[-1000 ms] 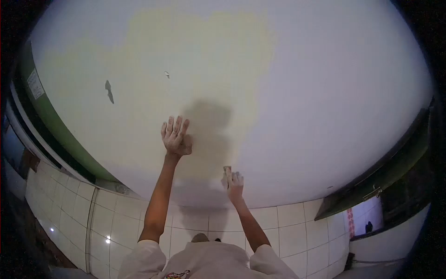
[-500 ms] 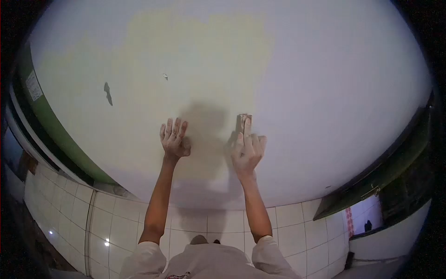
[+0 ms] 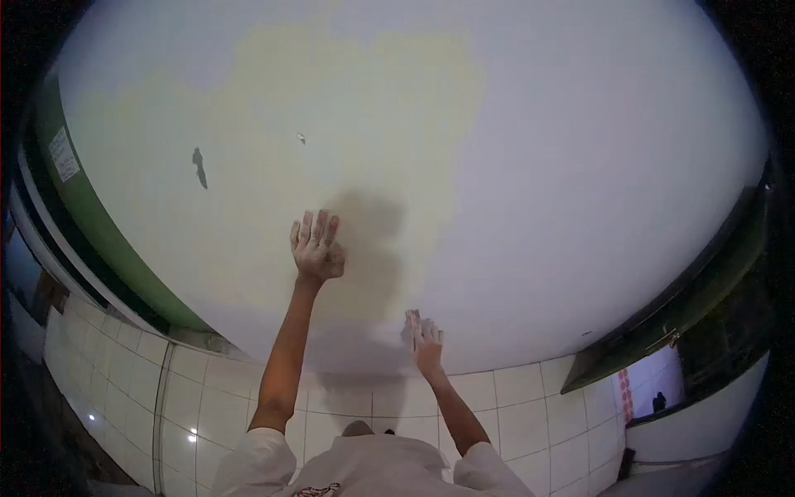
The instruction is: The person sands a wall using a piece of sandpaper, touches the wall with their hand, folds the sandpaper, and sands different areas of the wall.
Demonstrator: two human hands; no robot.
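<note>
In front of me stands a wall (image 3: 563, 182), mostly pale lilac-white with a large yellowish patch on its left and middle. My left hand (image 3: 316, 248) rests on the yellowish part, its dusty fingers stretched upward and nothing held. Lower down and to the right, near the foot of the wall, my right hand (image 3: 427, 341) presses a small, dusty sanding block (image 3: 411, 320) to the surface. The fingers partly cover the block. Whitish dust coats both hands.
Left of the patch shows a dark scraped mark (image 3: 199, 168), with a small chipped spot (image 3: 301, 138) nearer the middle. White floor tiles (image 3: 339, 399) meet the wall's bottom edge. A green door frame (image 3: 124, 240) borders the left; a dark doorway (image 3: 704, 331) lies right.
My right hand has slid down the wall with the sanding block, from about the left hand's height to near the bottom edge. The left hand stays nearly where it was.
</note>
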